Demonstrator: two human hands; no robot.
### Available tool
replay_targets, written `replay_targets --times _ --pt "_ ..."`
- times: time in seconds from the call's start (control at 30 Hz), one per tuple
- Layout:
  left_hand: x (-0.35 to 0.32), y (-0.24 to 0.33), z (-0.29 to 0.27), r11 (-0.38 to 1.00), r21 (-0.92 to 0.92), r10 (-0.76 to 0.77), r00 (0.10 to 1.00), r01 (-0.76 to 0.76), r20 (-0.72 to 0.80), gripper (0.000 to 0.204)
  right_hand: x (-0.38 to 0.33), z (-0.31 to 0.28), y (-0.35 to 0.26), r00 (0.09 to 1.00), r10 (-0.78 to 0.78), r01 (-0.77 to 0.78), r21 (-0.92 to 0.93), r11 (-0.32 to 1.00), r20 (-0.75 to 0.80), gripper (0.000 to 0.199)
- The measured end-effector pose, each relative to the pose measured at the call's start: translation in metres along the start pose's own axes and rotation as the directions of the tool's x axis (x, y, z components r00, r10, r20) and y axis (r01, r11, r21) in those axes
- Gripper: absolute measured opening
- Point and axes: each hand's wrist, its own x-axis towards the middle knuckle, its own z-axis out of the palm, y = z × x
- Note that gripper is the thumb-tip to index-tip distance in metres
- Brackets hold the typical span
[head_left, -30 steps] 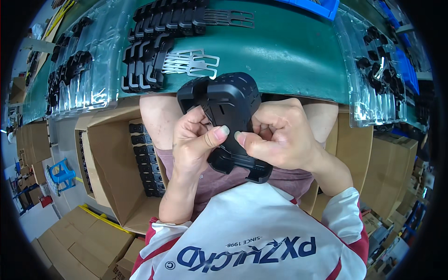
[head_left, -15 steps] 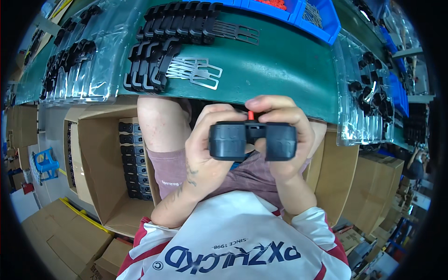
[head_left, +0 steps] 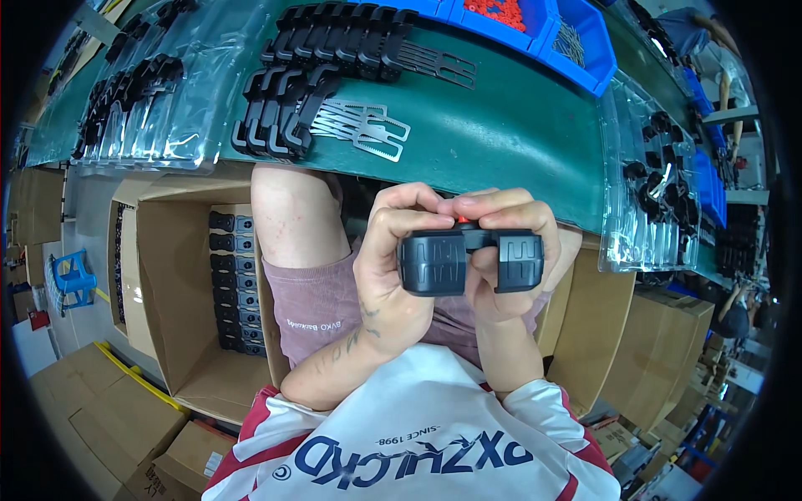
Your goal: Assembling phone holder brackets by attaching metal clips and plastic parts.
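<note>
The left grip [head_left: 386, 265] and the right grip [head_left: 516, 216] are both closed around one black plastic holder [head_left: 432, 264], which is between them. Between their fingers shows a small red part [head_left: 463, 220]. Beyond both grips is the green tabletop [head_left: 510, 125].

Left hand [head_left: 391, 271], right hand [head_left: 511, 213], both gripping black device [head_left: 432, 264]

A smooth green tabletop [head_left: 518, 138] spans the frame's upper part, with a clear, glossy plastic tray [head_left: 188, 129] at upper left and a similar transparent tray [head_left: 616, 213] at upper right. A small blue plastic stool [head_left: 75, 282] stands far left; a big brown cardboard carton [head_left: 104, 417] fills the lower left.
</note>
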Motion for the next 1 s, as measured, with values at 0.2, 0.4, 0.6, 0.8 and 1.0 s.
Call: replay_targets --times 0.2,0.4,0.6,0.8,1.0 --pt "0.001 0.003 0.007 0.953 0.296 0.068 0.998 -0.061 -0.012 0.067 0.009 0.022 -0.01 0.956 0.191 -0.187 0.037 0.982 -0.223 0.041" --pt "0.011 0.018 -0.013 0.982 0.077 -0.178 0.982 0.174 0.055 0.097 0.01 0.039 -0.039 0.912 0.379 -0.344 0.21 0.915 -0.16 0.061" --pt "0.016 0.022 -0.026 0.852 -0.368 -0.275 0.916 0.373 0.292 0.104 0.012 0.024 -0.021 0.8 0.588 -0.586 -0.055 0.808 0.12 0.076" --pt "0.013 0.028 -0.029 0.849 -0.36 -0.33 0.92 0.387 0.212 0.098 0.012 0.026 -0.016 0.688 0.71 -0.725 0.174 0.666 0.15 0.088" --pt "0.031 0.023 -0.039 0.865 -0.501 -0.023 0.999 0.032 0.024 0.082 -0.013 0.036 -0.01 0.855 0.445 -0.425 -0.134 0.895 0.265 0.104"
